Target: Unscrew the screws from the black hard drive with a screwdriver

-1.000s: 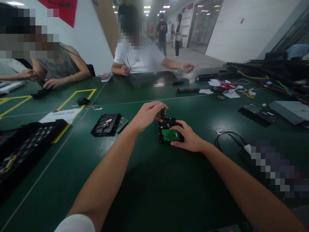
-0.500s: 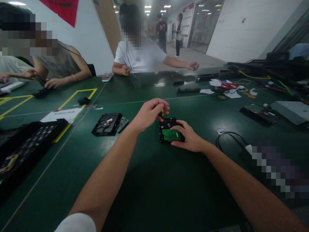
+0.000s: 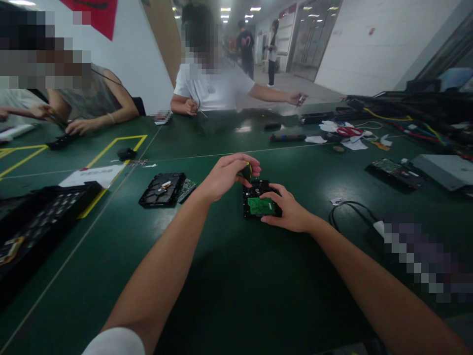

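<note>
A black hard drive (image 3: pixel 254 191) lies on the green table (image 3: pixel 236 276) with its green circuit board (image 3: pixel 260 206) facing up. My left hand (image 3: pixel 226 176) is closed round a small screwdriver (image 3: pixel 247 171) with a black and yellow handle, held upright over the drive's far end. My right hand (image 3: pixel 288 211) rests on the drive's right side, fingers curled over the circuit board, holding it in place.
A second hard drive (image 3: pixel 162 190) with a loose circuit board (image 3: pixel 187 188) lies to the left. A black tray (image 3: pixel 40 217) sits at the left edge. A black cable (image 3: pixel 351 213) lies to the right, more parts and wires at far right. Other people work across the table.
My left hand lifted slightly half a second ago and has come back down onto the drive with the screwdriver. The person opposite has stretched an arm further to the right.
</note>
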The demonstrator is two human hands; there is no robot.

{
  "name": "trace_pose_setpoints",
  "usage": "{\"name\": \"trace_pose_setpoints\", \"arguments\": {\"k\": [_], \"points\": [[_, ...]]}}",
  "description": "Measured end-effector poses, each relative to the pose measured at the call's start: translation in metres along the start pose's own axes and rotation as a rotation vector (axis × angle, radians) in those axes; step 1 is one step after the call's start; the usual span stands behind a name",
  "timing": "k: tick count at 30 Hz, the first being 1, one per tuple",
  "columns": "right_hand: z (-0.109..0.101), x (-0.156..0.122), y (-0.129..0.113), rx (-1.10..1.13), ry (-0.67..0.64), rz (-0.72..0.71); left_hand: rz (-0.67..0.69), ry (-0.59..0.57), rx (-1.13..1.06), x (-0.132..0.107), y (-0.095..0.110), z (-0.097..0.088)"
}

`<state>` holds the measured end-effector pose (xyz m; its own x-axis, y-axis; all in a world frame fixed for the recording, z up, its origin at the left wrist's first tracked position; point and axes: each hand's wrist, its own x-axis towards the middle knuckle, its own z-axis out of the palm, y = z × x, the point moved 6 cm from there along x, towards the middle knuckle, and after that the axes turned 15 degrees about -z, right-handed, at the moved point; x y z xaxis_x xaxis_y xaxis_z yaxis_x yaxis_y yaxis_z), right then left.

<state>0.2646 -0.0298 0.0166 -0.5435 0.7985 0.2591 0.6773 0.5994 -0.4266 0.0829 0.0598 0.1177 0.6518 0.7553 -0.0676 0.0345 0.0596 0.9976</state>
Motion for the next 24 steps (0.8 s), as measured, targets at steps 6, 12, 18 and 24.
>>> {"name": "trace_pose_setpoints", "arguments": {"k": [6, 12, 18, 24], "points": [[-0.0003, -0.0005, -0.0001, -0.005, 0.009, -0.012, 0.035, 0.057, 0.075, -0.0037, 0.0067, 0.0013], [0.0002, -0.0006, 0.0004, -0.010, -0.003, -0.010, 0.081, 0.112, 0.119, -0.0029, 0.0066, -0.0015], [0.0003, -0.0005, 0.0000, -0.016, 0.012, -0.037, 0.086, 0.094, 0.154, -0.0048, 0.0066, 0.0018], [0.0005, -0.0011, 0.0003, -0.019, 0.017, -0.033, 0.141, 0.038, 0.171, -0.0052, 0.0099, 0.0055]]}}
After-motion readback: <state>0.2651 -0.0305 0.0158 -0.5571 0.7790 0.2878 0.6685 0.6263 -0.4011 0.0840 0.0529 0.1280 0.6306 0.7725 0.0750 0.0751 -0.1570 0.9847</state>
